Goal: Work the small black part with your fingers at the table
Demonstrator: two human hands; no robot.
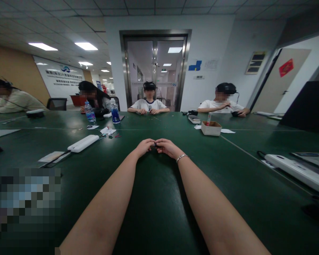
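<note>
A small dark thing [155, 144] sits right in the middle, just above or on the green table [159, 198] — I cannot tell which; the left hand [145, 147] pinches it from the 9 o'clock side, and the right hand [168, 148] pinches it from the 3 o'clock side; the fingertips of both hands come together around it, and it is too small to tell what it is; a shiny bracelet [181, 158] goes around the right wrist; both bare arms reach in from the 6 o'clock side; out at 9 o'clock lies a long white power strip [83, 143], with a paper sheet [51, 156] next to it; toward 10 o'clock there is a crumpled white scrap [108, 131], and behind it a blue bottle [115, 112] stands up, with a clear bottle [90, 112] just to its left; at 2 o'clock there is a little open box [212, 131] with something sticking up from it; near 4 o'clock lies another white strip [297, 173]; far off at 12 o'clock a person in a white shirt [149, 105] sits at the table — big glass doors [166, 72] are behind.
</note>
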